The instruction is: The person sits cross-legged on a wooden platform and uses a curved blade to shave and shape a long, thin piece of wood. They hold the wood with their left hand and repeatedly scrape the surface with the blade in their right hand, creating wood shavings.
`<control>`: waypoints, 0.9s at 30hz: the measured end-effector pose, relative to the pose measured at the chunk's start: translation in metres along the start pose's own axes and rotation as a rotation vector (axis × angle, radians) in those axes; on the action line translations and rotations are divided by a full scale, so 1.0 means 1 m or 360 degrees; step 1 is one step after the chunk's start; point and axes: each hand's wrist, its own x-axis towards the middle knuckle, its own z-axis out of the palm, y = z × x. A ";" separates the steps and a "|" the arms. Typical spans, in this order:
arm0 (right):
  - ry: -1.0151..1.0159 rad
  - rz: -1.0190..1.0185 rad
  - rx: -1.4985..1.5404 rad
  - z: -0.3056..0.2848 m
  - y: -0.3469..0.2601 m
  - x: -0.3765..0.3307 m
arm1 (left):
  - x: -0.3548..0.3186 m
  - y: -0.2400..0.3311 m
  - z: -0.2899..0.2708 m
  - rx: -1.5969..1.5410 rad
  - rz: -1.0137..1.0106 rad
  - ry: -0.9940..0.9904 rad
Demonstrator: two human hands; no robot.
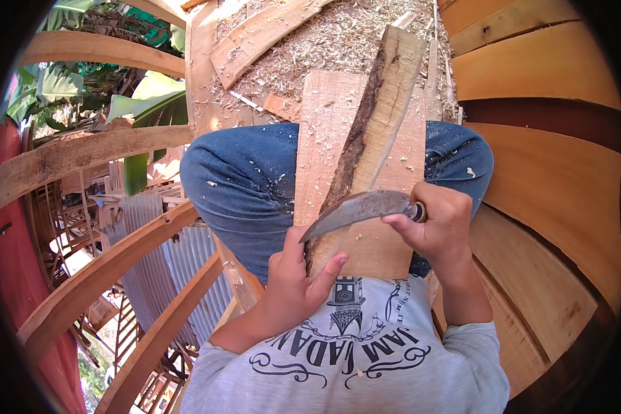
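Note:
My right hand (440, 219) is closed round the handle of a curved knife (362, 209), a sickle-like blade with a dark, worn face. The blade lies across a long wooden plank (386, 114) with rough dark bark down its left edge. At the plank's near end, my left hand (293, 290) grips it, thumb across the top and fingers round the left side. The blade's tip reaches my left forefinger; whether they touch I cannot tell. Beneath the plank, a wide, flat board (324, 103) rests across my lap.
Wood shavings (324, 41) cover the floor ahead, around a loose curved board (262, 38) and a small wood offcut (283, 107). On the left stand curved wooden ribs (96, 148), with corrugated sheets (193, 255) below. Overlapping planks (541, 159) form a wall close on my right.

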 end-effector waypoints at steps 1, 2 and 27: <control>-0.0109 -0.0079 0.0061 0.008 -0.003 -0.007 | -0.001 0.003 0.000 -0.0008 -0.0044 -0.0027; 0.0017 -0.0149 -0.0069 0.007 0.005 -0.001 | -0.002 0.005 0.000 -0.0015 -0.0088 -0.0055; 0.0616 0.0941 -0.0129 -0.028 0.103 0.048 | -0.021 0.003 0.001 0.0047 -0.0211 -0.0220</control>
